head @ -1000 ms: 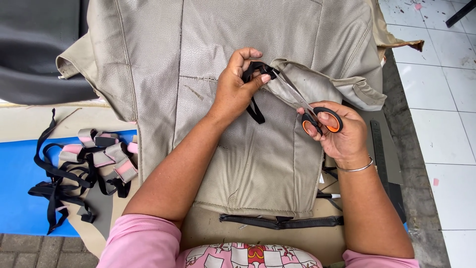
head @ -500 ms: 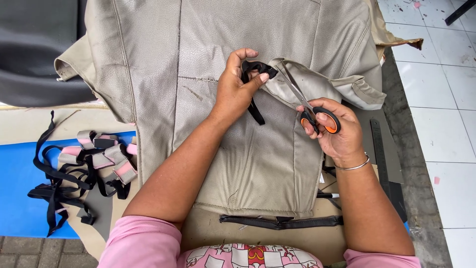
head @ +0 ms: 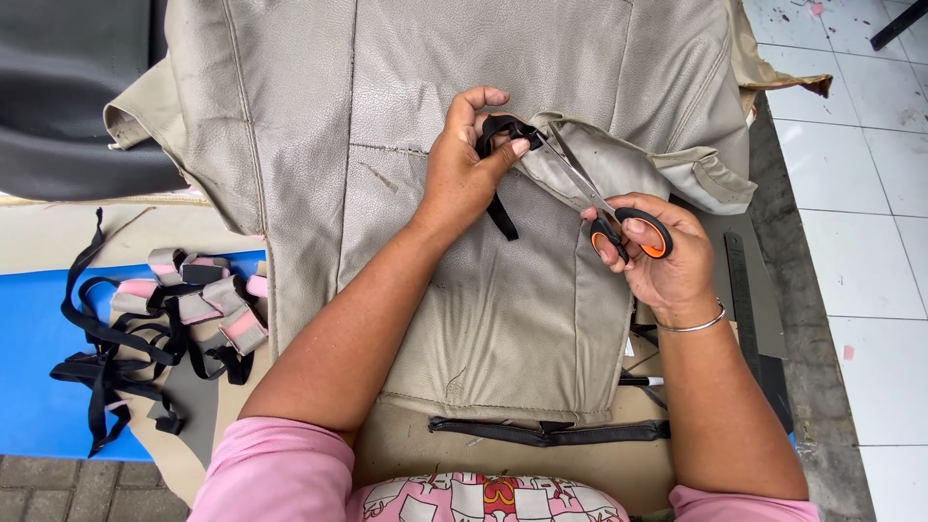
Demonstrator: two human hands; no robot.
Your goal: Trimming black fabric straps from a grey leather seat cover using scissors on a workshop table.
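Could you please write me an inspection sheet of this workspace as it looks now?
Surface: blue mat at the left, under a beige sheet.
Job's things: beige seat cover spread flat; black strap at its folded flap; scissors with orange-lined handles, blades pointing at the strap.
Clutter: pile of black straps with beige and pink tabs; dark ruler at the right.
Grippers: left hand pinches the black strap; right hand holds the scissors.
Cables: nothing seen.
Surroundings: white tiled floor; dark upholstery top left.
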